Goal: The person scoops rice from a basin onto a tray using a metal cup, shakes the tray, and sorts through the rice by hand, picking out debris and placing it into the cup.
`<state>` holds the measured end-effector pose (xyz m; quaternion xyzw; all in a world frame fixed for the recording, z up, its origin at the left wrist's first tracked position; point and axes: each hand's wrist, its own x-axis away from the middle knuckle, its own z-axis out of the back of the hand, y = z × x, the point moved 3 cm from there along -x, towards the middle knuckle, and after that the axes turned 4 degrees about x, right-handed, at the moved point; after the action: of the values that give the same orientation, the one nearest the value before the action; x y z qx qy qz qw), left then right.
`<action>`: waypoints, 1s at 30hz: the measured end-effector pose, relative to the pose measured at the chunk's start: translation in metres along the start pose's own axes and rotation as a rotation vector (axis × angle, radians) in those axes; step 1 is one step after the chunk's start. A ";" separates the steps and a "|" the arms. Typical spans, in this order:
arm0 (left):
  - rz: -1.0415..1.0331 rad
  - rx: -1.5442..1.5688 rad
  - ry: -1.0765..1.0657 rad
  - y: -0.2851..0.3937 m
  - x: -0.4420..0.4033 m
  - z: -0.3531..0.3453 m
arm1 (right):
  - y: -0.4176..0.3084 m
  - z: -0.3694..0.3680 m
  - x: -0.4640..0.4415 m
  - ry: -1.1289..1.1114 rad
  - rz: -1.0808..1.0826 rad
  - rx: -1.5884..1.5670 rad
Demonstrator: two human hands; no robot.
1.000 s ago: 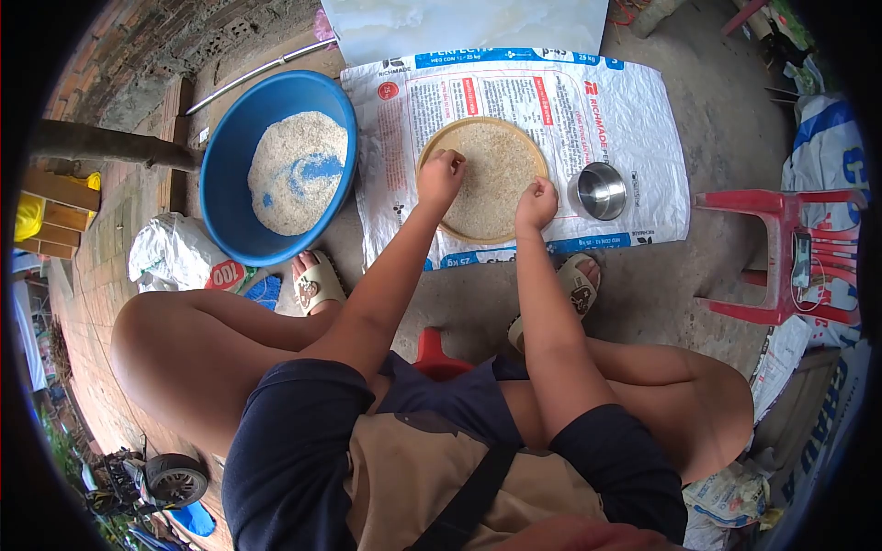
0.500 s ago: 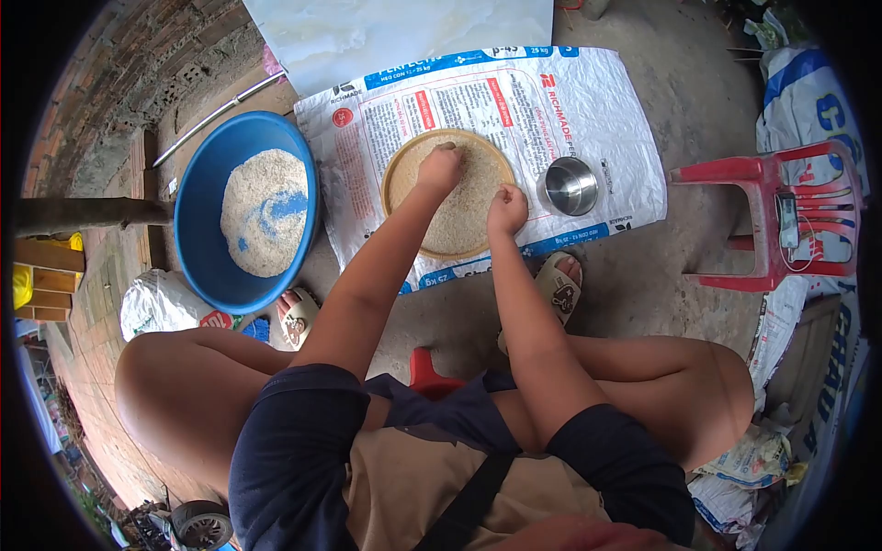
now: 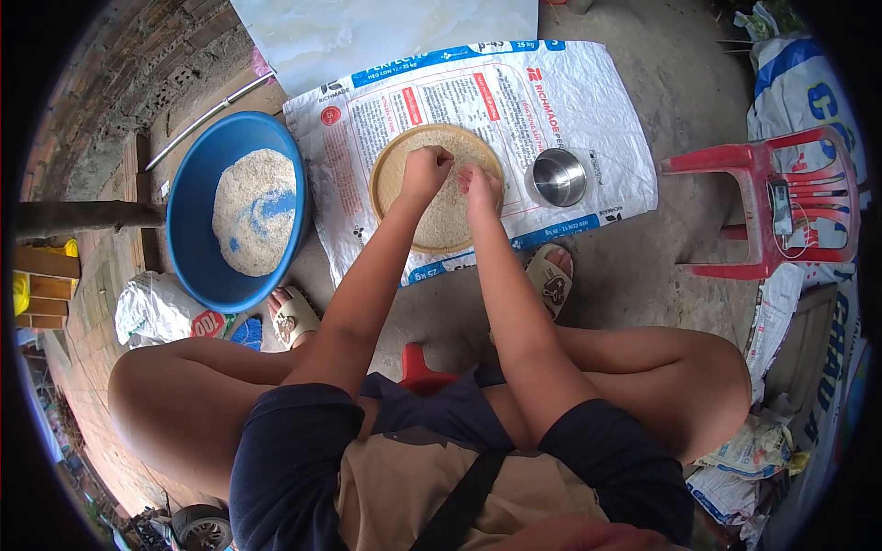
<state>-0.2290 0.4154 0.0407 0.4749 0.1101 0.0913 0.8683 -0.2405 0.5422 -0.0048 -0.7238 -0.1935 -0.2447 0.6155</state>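
A round tray (image 3: 378, 204) with a tan rim holds a layer of pale grains and lies on a white printed sack (image 3: 606, 119). Over the tray's upper middle is my left hand (image 3: 426, 172), its fingers pinched together; whatever is between them is too small to name. Close beside it on the right, my right hand (image 3: 480, 186) is over the grains with fingertips drawn together, and its contents cannot be made out. A steel bowl (image 3: 559, 177) stands on the sack right of the tray.
A blue basin (image 3: 175, 220) of pale grains stands at the left, with a white bag (image 3: 152, 308) below it. At the right is a red plastic chair (image 3: 763, 202). A marbled board (image 3: 386, 37) lies beyond the sack.
My right hand has moved from the tray's right edge inward, close to my left hand. The camera view has shifted, so the tray and sack appear further left.
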 end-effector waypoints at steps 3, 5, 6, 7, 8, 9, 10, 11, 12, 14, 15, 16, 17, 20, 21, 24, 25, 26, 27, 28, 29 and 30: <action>0.012 0.046 -0.166 0.033 0.008 0.008 | 0.001 -0.017 0.000 -0.229 -0.351 -0.543; -0.062 0.049 -0.095 0.048 0.015 0.019 | 0.000 -0.019 -0.002 -0.267 -0.328 -0.544; -0.136 0.055 -0.028 0.052 0.017 0.023 | -0.003 -0.020 0.000 -0.299 -0.305 -0.545; -0.138 0.053 -0.027 0.053 0.019 0.026 | -0.005 -0.020 0.002 -0.302 -0.303 -0.546; -0.077 -0.005 0.061 0.051 0.020 0.033 | -0.005 -0.020 0.004 -0.317 -0.336 -0.483; -0.014 -0.063 0.148 0.047 0.022 0.039 | 0.000 -0.018 0.001 -0.332 -0.369 -0.420; -0.015 -0.066 0.148 0.042 0.024 0.039 | 0.005 -0.015 -0.001 -0.334 -0.370 -0.422; 0.007 -0.078 0.108 0.034 0.027 0.035 | 0.009 -0.011 -0.004 -0.339 -0.381 -0.452; 0.029 -0.089 0.068 0.021 0.029 0.029 | 0.015 -0.008 -0.009 -0.345 -0.392 -0.481; -0.025 -0.074 0.028 0.000 0.038 0.014 | 0.019 -0.001 -0.010 -0.267 -0.408 -0.547; -0.055 -0.129 0.001 -0.004 0.045 0.008 | 0.021 0.003 -0.009 -0.186 -0.425 -0.610; -0.085 -0.184 -0.028 -0.009 0.052 0.001 | 0.022 0.006 -0.009 -0.183 -0.424 -0.609; -0.039 -0.186 -0.055 -0.017 0.056 -0.007 | 0.024 0.009 -0.010 -0.171 -0.420 -0.589; -0.064 -0.287 -0.085 -0.019 0.068 -0.015 | 0.025 0.013 -0.010 -0.133 -0.416 -0.574; -0.065 -0.285 -0.089 -0.021 0.068 -0.016 | 0.025 0.014 -0.010 -0.112 -0.413 -0.577; -0.045 -0.282 -0.141 -0.028 0.062 -0.014 | 0.020 0.014 -0.009 -0.096 -0.407 -0.550; -0.072 -0.232 -0.096 -0.027 0.059 -0.010 | 0.019 0.014 -0.009 -0.097 -0.406 -0.550; -0.099 -0.183 -0.051 -0.026 0.056 -0.006 | 0.018 0.014 -0.007 -0.110 -0.405 -0.529; -0.100 -0.184 -0.052 -0.021 0.052 -0.003 | 0.018 0.014 -0.006 -0.122 -0.404 -0.507; -0.042 -0.103 -0.053 -0.013 0.048 0.003 | 0.020 0.013 -0.007 -0.122 -0.405 -0.508; 0.016 -0.021 -0.054 -0.004 0.044 0.009 | 0.023 0.012 -0.007 -0.144 -0.397 -0.479; 0.016 -0.021 -0.054 0.002 0.040 0.011 | 0.023 0.010 -0.006 -0.166 -0.389 -0.450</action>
<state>-0.1879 0.4185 0.0437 0.4688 0.0818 0.0863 0.8752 -0.2306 0.5487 -0.0280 -0.8089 -0.3189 -0.3344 0.3635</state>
